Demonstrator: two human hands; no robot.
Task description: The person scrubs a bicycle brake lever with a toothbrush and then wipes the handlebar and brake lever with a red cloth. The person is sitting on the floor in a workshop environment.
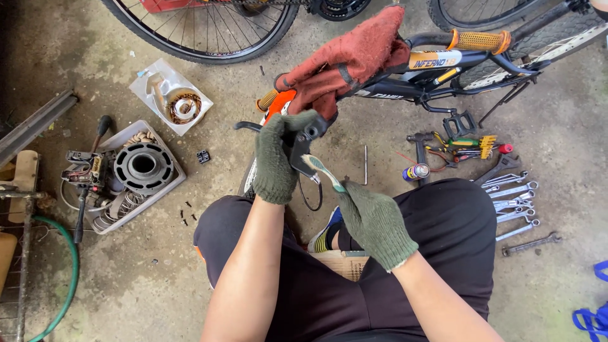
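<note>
Toothbrush [324,172] in right hand [377,223], gloved fingers clamped around the handle's lower end, bristle end angled up-left toward the brake lever clamp [304,142]. Left hand [277,158], also gloved, is closed around the black lever assembly on the handlebar, steadying it just below the red rag [348,60] draped over the bar.

Handling judgement: brush is light, thin plastic, slightly flexy at the neck; grip low on the handle as now gives reach but little pressure, choking up nearer the head would stiffen it. Knit gloves give decent friction unless oily. Lever assembly is rigid metal, fixed to the bar, won't shift much; hold it by the clamp body, not the thin cable [311,201] looping beneath. Rag is soft and loose, could slide off.

Around: row of spanners [516,202] on the concrete floor to the right, spray can [417,171] near them, grey tray [170,187] with a round black part to the left, green hose [66,266] far left.
</note>
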